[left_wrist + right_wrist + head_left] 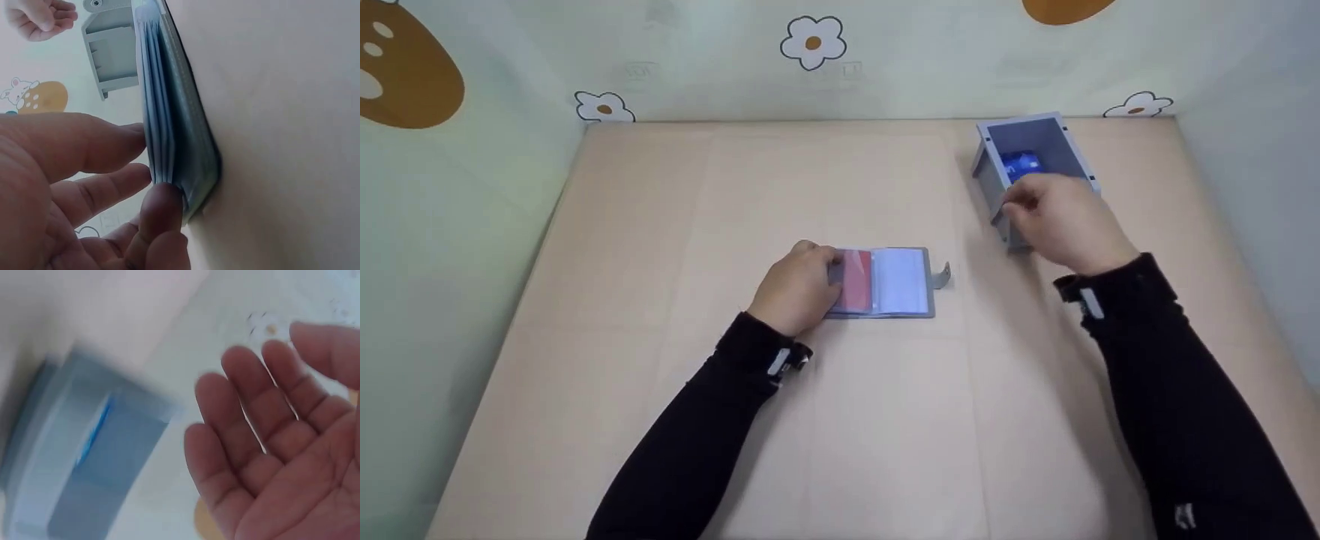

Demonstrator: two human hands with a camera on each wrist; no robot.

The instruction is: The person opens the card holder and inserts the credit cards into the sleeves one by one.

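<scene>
A small card holder (931, 292) lies spread on the table, with a red card (856, 281) in a left sleeve and a pale sleeve (901, 281) on the right. At its left side, my left hand (799, 289) pinches the sleeves. The left wrist view shows the thumb and fingers at the edges of the stacked sleeves (157, 101). My right hand (1069, 221) is over the near part of a grey box (990, 180), holding nothing, its fingers loosely bent. Inside the box is a blue card-like item (1020, 163), partly hidden.
The holder's strap (942, 276) sticks out to the right, its end raised. The grey box stands at the back right, close to the patterned wall (915, 67). Walls also bound the table (772, 172) at left and right.
</scene>
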